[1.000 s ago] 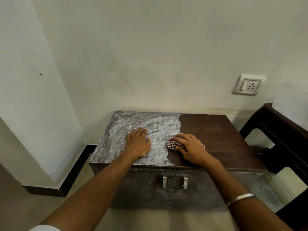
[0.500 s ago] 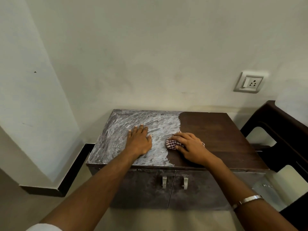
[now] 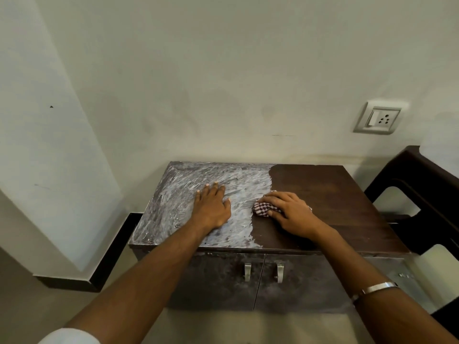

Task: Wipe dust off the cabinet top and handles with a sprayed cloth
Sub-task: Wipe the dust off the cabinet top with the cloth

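A low dark wooden cabinet stands against the wall. The left half of its top is coated in streaky white dust; the right half is bare dark brown. My left hand lies flat on the dusty half, fingers straight. My right hand covers a red-and-white checked cloth at the line between dusty and clean wood, fingers curled over it. Two metal handles sit on the dusty door fronts below.
A dark chair stands close at the cabinet's right. A wall socket is above it. The white wall juts out on the left, with a black skirting along the floor.
Both hands stay nearly where they were; the cloth edges slightly left along the dust boundary. My head has shifted a little.
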{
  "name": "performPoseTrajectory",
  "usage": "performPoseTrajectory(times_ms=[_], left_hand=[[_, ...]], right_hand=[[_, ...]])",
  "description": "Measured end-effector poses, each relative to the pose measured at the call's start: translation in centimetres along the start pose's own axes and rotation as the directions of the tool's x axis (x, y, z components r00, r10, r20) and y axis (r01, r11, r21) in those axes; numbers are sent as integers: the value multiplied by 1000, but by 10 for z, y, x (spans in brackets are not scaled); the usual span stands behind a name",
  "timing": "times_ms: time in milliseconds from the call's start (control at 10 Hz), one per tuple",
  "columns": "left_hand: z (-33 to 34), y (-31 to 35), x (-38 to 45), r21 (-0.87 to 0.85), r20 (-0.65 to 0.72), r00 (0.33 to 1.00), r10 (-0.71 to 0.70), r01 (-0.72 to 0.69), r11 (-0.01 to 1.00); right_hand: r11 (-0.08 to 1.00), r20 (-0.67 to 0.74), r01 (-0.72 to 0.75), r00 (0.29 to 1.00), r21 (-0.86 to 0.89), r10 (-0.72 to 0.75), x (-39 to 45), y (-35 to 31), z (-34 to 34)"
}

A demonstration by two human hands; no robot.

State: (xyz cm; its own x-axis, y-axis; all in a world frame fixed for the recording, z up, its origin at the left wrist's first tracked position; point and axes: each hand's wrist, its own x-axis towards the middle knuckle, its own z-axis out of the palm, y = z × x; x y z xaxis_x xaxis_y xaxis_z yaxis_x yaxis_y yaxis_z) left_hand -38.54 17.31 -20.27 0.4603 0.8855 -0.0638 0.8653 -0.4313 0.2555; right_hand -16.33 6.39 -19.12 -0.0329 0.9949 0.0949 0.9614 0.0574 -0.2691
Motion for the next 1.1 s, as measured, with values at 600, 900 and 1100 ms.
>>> performPoseTrajectory(times_ms=[600,900,1100], left_hand=[[1,3,11,25,1,1000,5,-5,1000],[3,8,20,24,5,1000,20,-21,1000],[2,9,25,12,-3,1000,19,-19,1000]], right_hand=[[998,-11,-48,999,-33,48,29,0,2],[998,-12,-53,999,-27,53,34,11,0],[1000,1,5,1000,-9,-5,30,5,3]])
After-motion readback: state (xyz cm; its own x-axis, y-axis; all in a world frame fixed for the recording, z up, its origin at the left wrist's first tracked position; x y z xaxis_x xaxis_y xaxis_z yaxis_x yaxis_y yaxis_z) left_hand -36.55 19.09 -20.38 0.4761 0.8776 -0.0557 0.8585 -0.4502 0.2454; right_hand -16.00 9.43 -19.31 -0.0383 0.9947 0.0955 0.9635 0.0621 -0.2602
